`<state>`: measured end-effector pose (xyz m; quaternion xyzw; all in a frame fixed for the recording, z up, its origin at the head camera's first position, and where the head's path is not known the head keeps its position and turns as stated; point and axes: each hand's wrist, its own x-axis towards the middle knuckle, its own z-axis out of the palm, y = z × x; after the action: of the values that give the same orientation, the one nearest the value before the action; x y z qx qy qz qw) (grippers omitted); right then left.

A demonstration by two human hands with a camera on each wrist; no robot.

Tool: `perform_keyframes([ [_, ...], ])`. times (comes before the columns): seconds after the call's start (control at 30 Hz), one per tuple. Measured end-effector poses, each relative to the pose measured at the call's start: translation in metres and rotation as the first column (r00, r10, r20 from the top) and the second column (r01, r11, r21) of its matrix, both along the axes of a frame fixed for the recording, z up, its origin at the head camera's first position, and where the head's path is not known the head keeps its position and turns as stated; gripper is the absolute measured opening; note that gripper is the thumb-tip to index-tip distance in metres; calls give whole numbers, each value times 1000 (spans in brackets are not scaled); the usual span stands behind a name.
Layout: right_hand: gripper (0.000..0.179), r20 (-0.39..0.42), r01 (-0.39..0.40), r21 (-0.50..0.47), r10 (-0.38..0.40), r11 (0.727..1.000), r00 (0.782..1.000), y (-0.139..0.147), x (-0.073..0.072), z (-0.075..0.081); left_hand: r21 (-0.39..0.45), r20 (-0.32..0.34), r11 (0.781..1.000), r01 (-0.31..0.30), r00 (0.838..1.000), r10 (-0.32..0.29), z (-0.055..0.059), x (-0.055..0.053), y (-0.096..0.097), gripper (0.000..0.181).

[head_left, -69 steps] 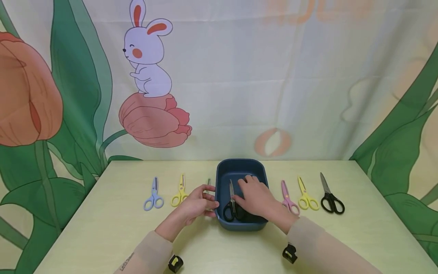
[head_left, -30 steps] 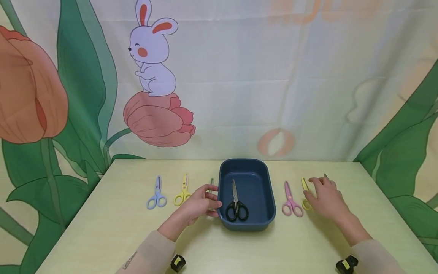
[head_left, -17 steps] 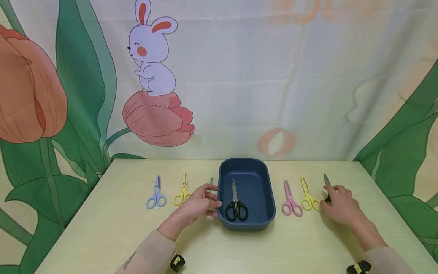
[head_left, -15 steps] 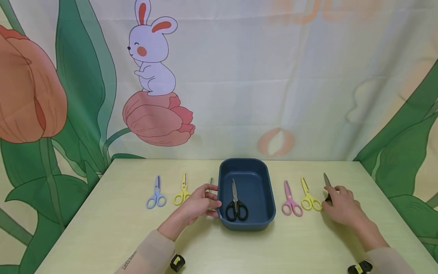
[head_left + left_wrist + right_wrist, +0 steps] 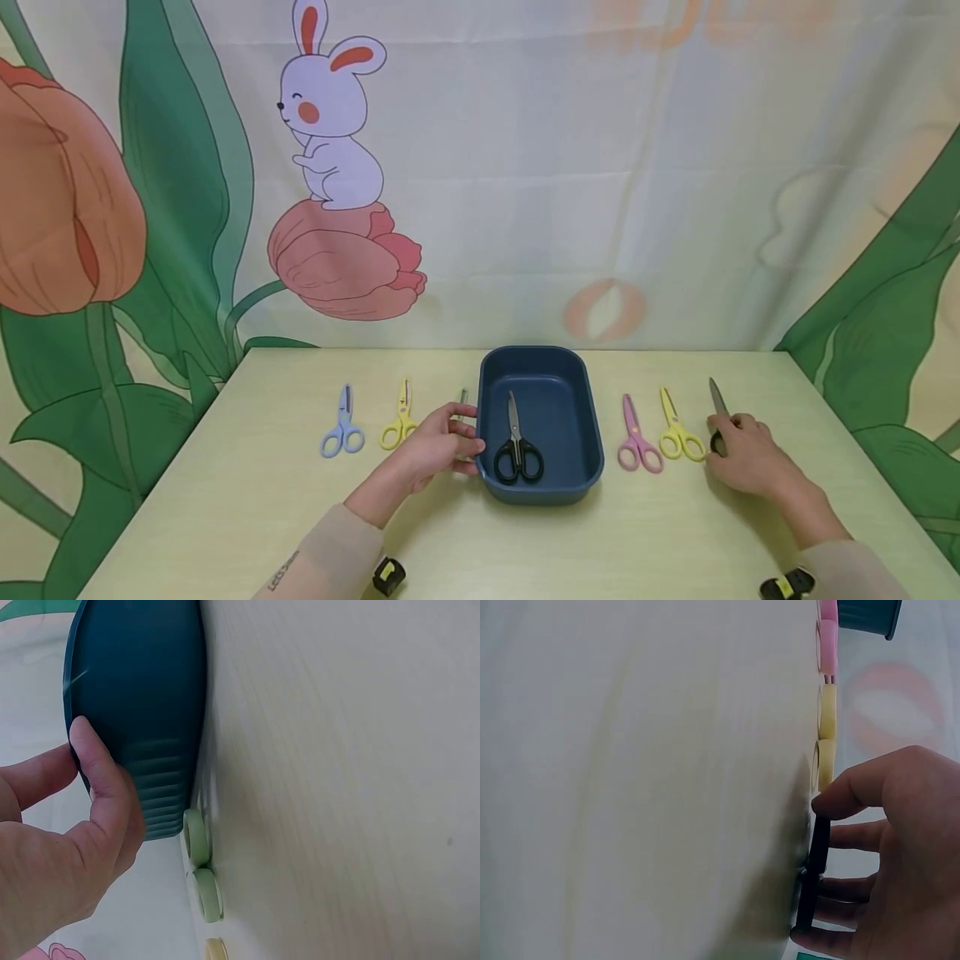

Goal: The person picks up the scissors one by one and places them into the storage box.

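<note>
My left hand [image 5: 438, 442] pinches the left rim of a dark blue plastic box [image 5: 573, 425], thumb and fingers on either side of the rim in the left wrist view. Inside the box lies a pair of black-handled scissors [image 5: 516, 454], blades pointing away. At the right of the table my right hand [image 5: 753, 454] grips the handles of another pair of black-handled scissors [image 5: 718, 396]. The right wrist view shows the thumb at one end of those black handles [image 5: 819, 847] and fingers around the other. The blades point away, flat along the table.
Pink scissors [image 5: 632, 437] and yellow scissors [image 5: 678, 437] lie between box and right hand. Left of the box are blue scissors [image 5: 343, 429], yellow scissors [image 5: 401, 412] and green scissors [image 5: 199, 840], mostly hidden by my left hand in the head view. A printed curtain [image 5: 487, 167] hangs behind.
My right hand has left the box, where the first black-handled scissors stay, and moved right to the second pair's handles. In the last half second it barely shifts. The left hand stays at the rim.
</note>
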<state>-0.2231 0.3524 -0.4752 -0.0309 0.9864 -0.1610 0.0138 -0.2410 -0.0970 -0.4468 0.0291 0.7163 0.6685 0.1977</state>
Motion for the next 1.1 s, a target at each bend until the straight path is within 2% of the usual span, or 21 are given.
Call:
perform_keyframes([
  [0.47, 55, 49, 5, 29, -6, 1000, 999, -1, -2, 1, 3, 1, 1000, 13, 1000, -13, -3, -1, -1, 54],
  [0.73, 53, 84, 44, 13, -45, 999, 995, -2, -2, 4, 9, -5, 1000, 20, 1000, -20, -3, -3, -1, 54],
  [1.1, 50, 60, 42, -1, -42, 999, 997, -1, -2, 5, 1, -5, 1000, 15, 1000, -15, -1, -1, 0, 54],
])
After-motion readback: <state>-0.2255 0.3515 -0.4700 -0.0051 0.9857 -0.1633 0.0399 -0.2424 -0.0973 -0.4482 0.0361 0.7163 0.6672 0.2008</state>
